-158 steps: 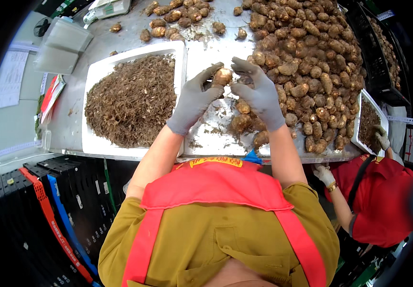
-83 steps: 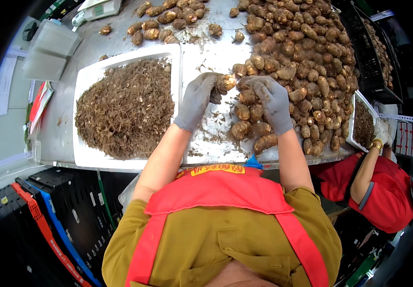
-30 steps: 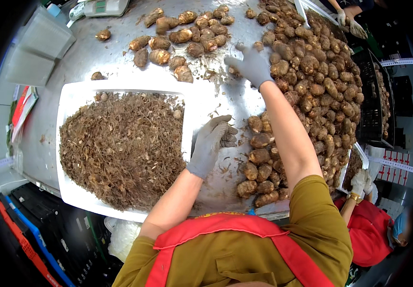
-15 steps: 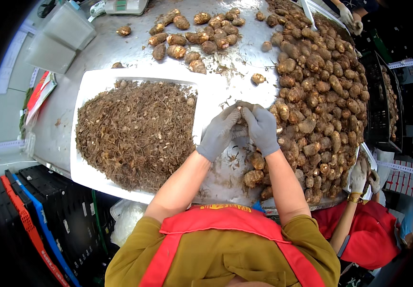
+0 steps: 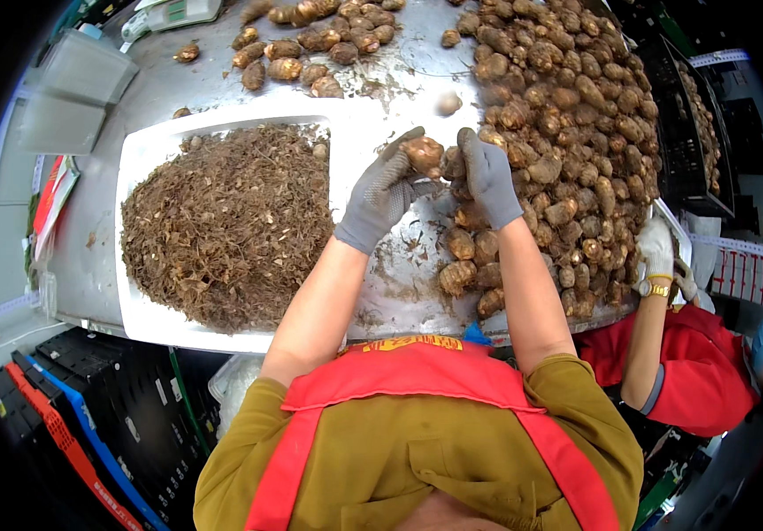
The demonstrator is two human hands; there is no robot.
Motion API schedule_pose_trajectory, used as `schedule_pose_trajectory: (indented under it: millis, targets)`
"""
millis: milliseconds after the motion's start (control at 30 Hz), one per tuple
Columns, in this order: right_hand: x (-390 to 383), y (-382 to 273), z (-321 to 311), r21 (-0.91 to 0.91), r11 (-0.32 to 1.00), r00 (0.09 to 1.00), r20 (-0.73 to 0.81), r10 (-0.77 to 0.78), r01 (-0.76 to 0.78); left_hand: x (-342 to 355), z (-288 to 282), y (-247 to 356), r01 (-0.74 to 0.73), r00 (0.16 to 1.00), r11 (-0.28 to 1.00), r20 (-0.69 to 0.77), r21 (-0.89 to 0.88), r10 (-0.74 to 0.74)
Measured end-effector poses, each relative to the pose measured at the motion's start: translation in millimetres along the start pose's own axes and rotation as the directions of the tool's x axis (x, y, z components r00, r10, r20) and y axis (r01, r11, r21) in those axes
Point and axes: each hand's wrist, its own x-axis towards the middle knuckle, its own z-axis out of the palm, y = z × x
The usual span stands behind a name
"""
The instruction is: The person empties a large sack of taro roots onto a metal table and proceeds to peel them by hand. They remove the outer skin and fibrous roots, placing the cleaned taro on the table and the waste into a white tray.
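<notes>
My left hand (image 5: 381, 195), in a grey glove, grips a brown tuber (image 5: 421, 154) with a pale patch, raised just right of the white foam box (image 5: 134, 221). My right hand (image 5: 489, 181), also gloved, is closed at the tuber's right side; a dark lump at its fingers is hard to make out. The box is heaped with dry, fibrous brown scraps (image 5: 222, 230). A big pile of tubers (image 5: 567, 124) covers the table's right part, and a blurred pale tuber (image 5: 448, 103) lies beyond my hands.
Loose tubers (image 5: 284, 69), a scale (image 5: 178, 13) and plastic containers (image 5: 80, 80) are on the steel table (image 5: 89, 283). A co-worker's gloved hand (image 5: 658, 250) is at right, near a black crate (image 5: 682, 142). Dark stacked crates (image 5: 80, 425) stand at lower left.
My right hand has come back from reaching toward the far tubers to beside my left. The gripped tuber shows more clearly than half a second ago. The view has shifted slightly.
</notes>
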Motion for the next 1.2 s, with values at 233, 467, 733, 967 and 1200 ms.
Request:
schedule_pose_trajectory:
  millis: [233, 467, 733, 967, 1200]
  targets:
    - [-33, -49, 14, -0.49, 0.761, 0.904, 0.281, -0.323, 0.425, -6, 4, 1, -0.003, 0.993, 0.974, -0.115, 0.228, 0.03]
    - [-38, -31, -3, -0.535, 0.255, 0.571, 0.587, -0.574, 0.806, -1, 2, 4, -0.034, 0.998, 0.993, -0.061, -0.114, 0.028]
    - [-31, -35, 39, -0.309, 0.851, 0.88, -0.078, -0.468, 0.425, -5, -5, -2, 0.018, 0.996, 0.989, -0.088, 0.144, -0.006]
    - [0, -32, 34, -0.342, 0.889, 0.917, -0.147, -0.371, 0.304, -7, 27, 10, 0.101, 0.991, 0.973, -0.107, 0.208, -0.08]
    - [-16, -39, 26, -0.251, 0.945, 0.974, -0.033, -0.226, 0.211, -4, 10, -1, 0.081, 0.966, 0.957, -0.258, 0.278, -0.007]
